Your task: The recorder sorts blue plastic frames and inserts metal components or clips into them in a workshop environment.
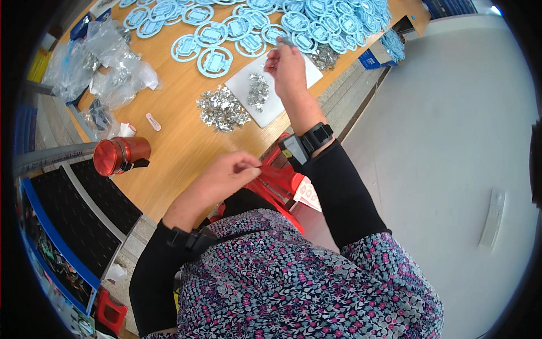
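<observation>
My left hand (228, 172) is closed by the table's near edge, its fingertips pinching the rim of a red plastic bag (276, 177). My right hand (287, 69) reaches over a white board (240, 85), fingers pinched around a small greyish thing too small to name. Small silvery metal pieces (258, 92) lie on that board. Left of it is a bigger heap of similar pieces (222, 109), and a darker pile (324, 57) sits by its far right corner. Past my right fingertips spread many light-blue round plastic parts (215, 61), heaped highest at the far right.
Crumpled clear plastic bags (113, 65) cover the table's far left. A red lidded jar (121, 155) stands at the left edge, near a small white strip (153, 121). A blue box (377, 58) of light-blue parts is beyond the right edge. A pale wall (446, 141) rises at right.
</observation>
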